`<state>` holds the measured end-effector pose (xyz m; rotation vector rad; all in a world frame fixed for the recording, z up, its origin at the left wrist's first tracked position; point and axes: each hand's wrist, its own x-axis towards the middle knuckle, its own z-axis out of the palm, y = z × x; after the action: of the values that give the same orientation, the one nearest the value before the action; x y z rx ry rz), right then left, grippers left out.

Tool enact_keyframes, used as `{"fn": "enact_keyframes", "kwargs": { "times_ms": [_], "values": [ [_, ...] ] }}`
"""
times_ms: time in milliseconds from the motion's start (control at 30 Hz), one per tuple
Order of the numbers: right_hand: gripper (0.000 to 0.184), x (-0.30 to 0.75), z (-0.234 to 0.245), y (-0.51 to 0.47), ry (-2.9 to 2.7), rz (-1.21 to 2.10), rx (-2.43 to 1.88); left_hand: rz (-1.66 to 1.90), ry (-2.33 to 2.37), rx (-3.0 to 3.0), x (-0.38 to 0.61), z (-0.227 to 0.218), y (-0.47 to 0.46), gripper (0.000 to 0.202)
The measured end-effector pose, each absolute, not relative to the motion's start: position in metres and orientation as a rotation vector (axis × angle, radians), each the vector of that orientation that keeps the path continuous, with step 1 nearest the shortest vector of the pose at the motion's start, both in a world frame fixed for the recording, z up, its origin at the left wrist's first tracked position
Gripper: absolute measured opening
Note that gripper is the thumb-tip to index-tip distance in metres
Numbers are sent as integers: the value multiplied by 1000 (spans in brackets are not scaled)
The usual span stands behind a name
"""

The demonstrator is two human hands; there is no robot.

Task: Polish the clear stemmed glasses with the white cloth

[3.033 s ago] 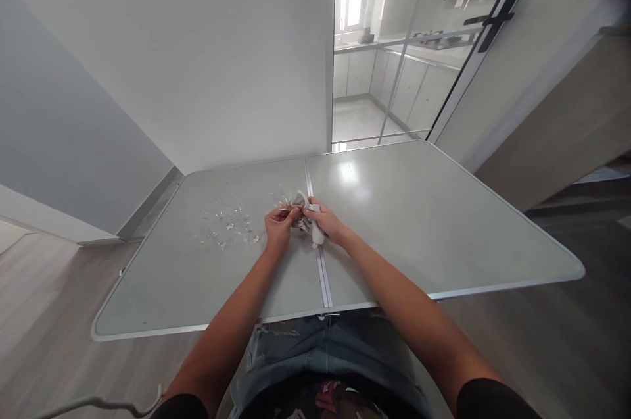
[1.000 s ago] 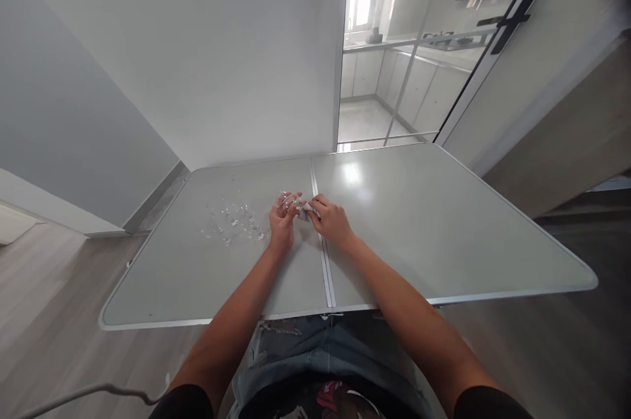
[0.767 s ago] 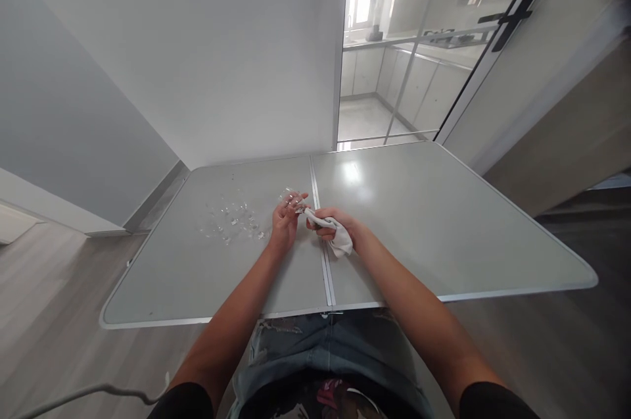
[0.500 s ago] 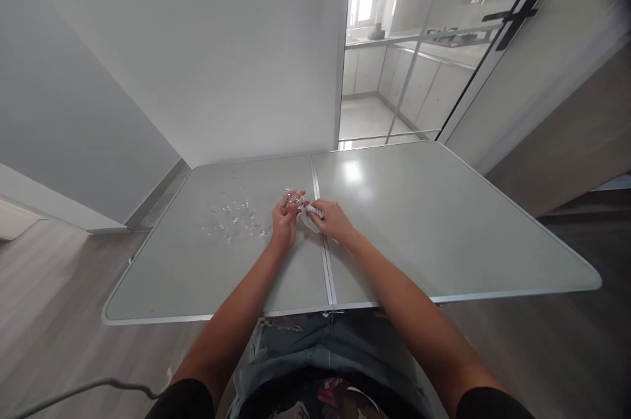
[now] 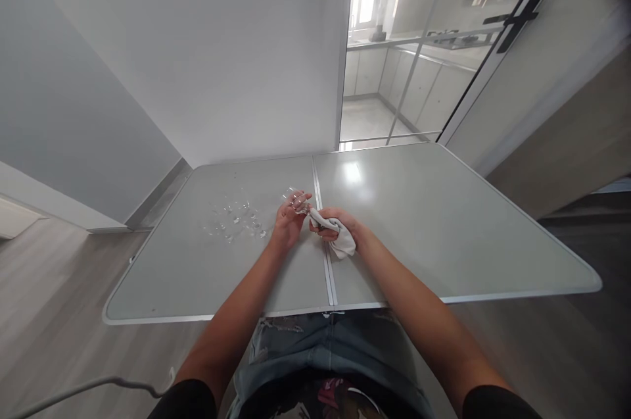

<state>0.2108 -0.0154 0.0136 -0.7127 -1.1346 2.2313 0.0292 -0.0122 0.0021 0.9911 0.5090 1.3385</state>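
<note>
My left hand (image 5: 286,223) is closed around a small clear glass (image 5: 292,195), its mouth pointing away to the upper left. In my right hand (image 5: 340,216) is a white cloth (image 5: 344,245), gripped in the fingers with a loose end hanging below the palm. The upper end of the cloth meets the near end of the glass between the two hands. Left of my left hand stand several clear glasses (image 5: 237,216) in a loose group; their exact shapes are hard to make out.
Both hands are above the pale folding table (image 5: 419,228), near its metal centre seam (image 5: 326,268). A white wall (image 5: 246,77) borders the far side. Behind on the right is a glass door with a black handle (image 5: 520,21). A grey cable (image 5: 98,382) runs at lower left.
My right hand has turned and drawn slightly toward me, so more of the cloth now hangs out below it. My left hand keeps the glass, shifted slightly to the right.
</note>
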Motion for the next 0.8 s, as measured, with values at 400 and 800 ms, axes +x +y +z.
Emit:
{"fn": "enact_keyframes", "kwargs": {
  "times_ms": [400, 800],
  "values": [
    [23, 220, 2, -5, -1306, 1126, -1188, 1534, 612, 954, 25, -5, -4, 65],
    [30, 197, -1, -14, -1950, 591, -1330, 1505, 614, 1149, 37, 0, -14, 70]
  ]
}}
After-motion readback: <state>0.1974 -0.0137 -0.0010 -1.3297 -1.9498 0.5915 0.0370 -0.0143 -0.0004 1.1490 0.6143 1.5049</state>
